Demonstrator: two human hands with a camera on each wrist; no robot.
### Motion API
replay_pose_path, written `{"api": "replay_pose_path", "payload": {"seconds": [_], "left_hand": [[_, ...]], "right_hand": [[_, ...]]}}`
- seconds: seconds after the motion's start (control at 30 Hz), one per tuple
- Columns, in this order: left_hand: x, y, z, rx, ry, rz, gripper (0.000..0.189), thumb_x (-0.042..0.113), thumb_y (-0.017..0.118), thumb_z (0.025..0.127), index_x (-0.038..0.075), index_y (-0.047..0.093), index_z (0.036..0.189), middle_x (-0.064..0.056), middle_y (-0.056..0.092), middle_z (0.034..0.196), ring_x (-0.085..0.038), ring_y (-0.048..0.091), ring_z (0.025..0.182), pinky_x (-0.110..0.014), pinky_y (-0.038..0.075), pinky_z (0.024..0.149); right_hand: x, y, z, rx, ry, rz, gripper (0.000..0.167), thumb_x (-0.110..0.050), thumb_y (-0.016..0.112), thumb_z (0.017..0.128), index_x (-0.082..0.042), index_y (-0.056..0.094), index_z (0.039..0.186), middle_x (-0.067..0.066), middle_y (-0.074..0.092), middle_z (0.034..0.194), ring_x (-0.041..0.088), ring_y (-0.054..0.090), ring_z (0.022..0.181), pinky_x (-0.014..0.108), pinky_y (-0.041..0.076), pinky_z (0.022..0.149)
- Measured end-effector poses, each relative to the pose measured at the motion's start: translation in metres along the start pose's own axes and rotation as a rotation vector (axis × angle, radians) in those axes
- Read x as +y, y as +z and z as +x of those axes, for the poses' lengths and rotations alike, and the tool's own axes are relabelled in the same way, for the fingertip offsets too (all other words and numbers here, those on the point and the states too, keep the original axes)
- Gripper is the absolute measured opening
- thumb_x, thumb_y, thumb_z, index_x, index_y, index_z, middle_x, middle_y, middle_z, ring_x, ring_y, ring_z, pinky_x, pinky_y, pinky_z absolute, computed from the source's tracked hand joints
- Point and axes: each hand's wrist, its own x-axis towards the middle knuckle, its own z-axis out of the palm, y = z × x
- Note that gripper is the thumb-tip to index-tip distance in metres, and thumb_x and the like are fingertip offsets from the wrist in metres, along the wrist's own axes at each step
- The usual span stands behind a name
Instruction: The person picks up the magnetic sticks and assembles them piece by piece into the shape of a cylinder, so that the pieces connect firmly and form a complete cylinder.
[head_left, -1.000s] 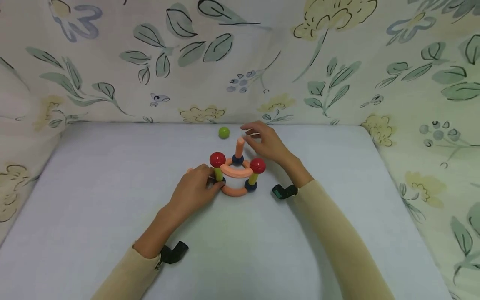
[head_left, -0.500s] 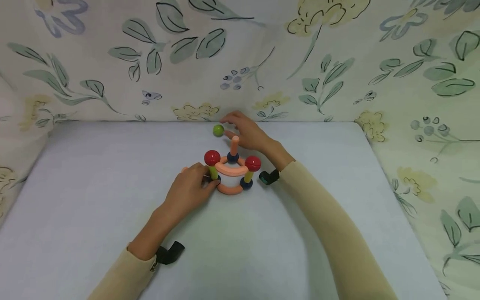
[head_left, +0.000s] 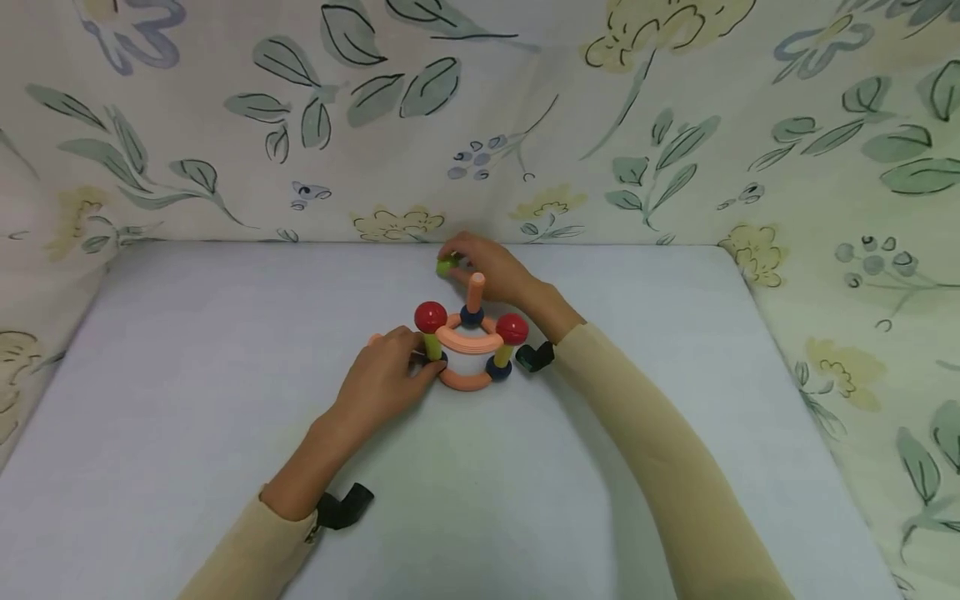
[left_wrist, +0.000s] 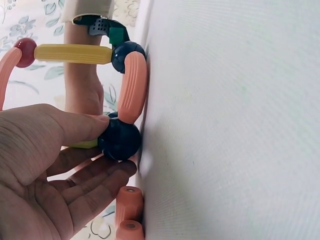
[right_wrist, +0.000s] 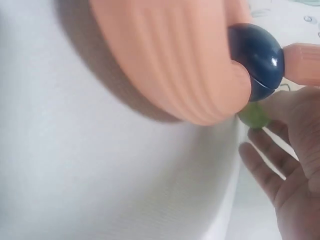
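Note:
A toy frame of coloured rods and balls stands mid-table. Two red balls point(head_left: 431, 317) top its yellow rods point(head_left: 503, 356), joined by a curved orange rod point(head_left: 469, 340). At its back, a straight orange rod point(head_left: 476, 293) rises from a dark blue ball point(head_left: 472, 317). My left hand point(head_left: 381, 367) holds the frame's left corner, thumb and fingers about another dark blue ball point(left_wrist: 120, 140). Behind the frame, my right hand point(head_left: 491, 268) pinches a green ball point(head_left: 447, 267) between thumb and fingers; the fingers partly hide it.
Loose orange rods point(left_wrist: 130, 206) lie beside my left hand, mostly hidden by it in the head view. The white table point(head_left: 225, 367) ends at a floral cloth point(head_left: 405, 117) just behind the green ball.
My right hand has moved left and back from beside the upright orange rod to the green ball and closed its fingers on it. The left hand keeps its hold on the frame.

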Motion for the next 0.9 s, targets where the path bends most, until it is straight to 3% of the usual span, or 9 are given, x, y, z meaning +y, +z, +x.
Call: {"api": "replay_pose_path", "payload": {"seconds": [0.47, 0.67, 0.9], "left_hand": [[0.0, -0.004, 0.001, 0.024, 0.025, 0.009, 0.019, 0.023, 0.082, 0.094, 0.006, 0.077, 0.101, -0.007, 0.074, 0.097, -0.02, 0.07, 0.089, -0.041, 0.05, 0.08], [0.004, 0.004, 0.003, 0.009, 0.028, -0.013, 0.019, 0.023, 0.081, 0.094, 0.005, 0.077, 0.102, -0.008, 0.074, 0.098, -0.021, 0.07, 0.09, -0.038, 0.054, 0.074], [0.004, 0.003, 0.0, 0.017, 0.011, 0.004, 0.02, 0.022, 0.082, 0.094, 0.005, 0.077, 0.103, -0.007, 0.073, 0.096, -0.02, 0.069, 0.088, -0.043, 0.052, 0.084]], "right_hand": [[-0.001, -0.002, -0.006, 0.024, 0.087, 0.065, 0.036, -0.012, 0.07, 0.102, -0.006, 0.064, 0.137, 0.012, 0.064, 0.138, 0.027, 0.064, 0.128, 0.038, 0.051, 0.113], [0.002, -0.007, -0.034, 0.096, 0.073, 0.122, 0.036, -0.004, 0.074, 0.097, -0.004, 0.066, 0.132, 0.014, 0.066, 0.132, 0.029, 0.068, 0.124, 0.04, 0.056, 0.108], [-0.002, -0.012, -0.065, 0.243, 0.099, 0.157, 0.034, -0.008, 0.07, 0.101, -0.005, 0.065, 0.135, 0.014, 0.067, 0.134, 0.031, 0.069, 0.123, 0.042, 0.059, 0.105]]}}
